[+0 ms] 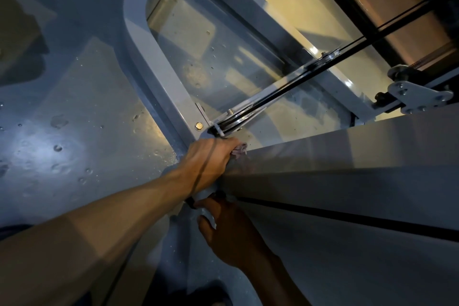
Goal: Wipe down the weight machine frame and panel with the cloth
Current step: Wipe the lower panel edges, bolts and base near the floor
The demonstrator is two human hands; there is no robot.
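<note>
I look down along the weight machine's flat grey panel (347, 181) to its curved grey tube frame (139, 40) on the floor. My left hand (211, 161) reaches in from the lower left and grips a bunched pinkish cloth (239, 150), pressed against the panel's lower end beside the frame. Just below it, in shadow, my right hand (223, 221) sits at the panel's edge with its fingers curled round a pale grey fold of cloth (208, 216). Whether both folds belong to one cloth is hidden.
A black cable (323, 69) runs diagonally from a pulley (231, 122) just above my left hand. A brass bolt (198, 126) fixes the frame corner. A metal bracket (417, 97) sticks out at right. The blue-grey floor (62, 131) is speckled with droplets.
</note>
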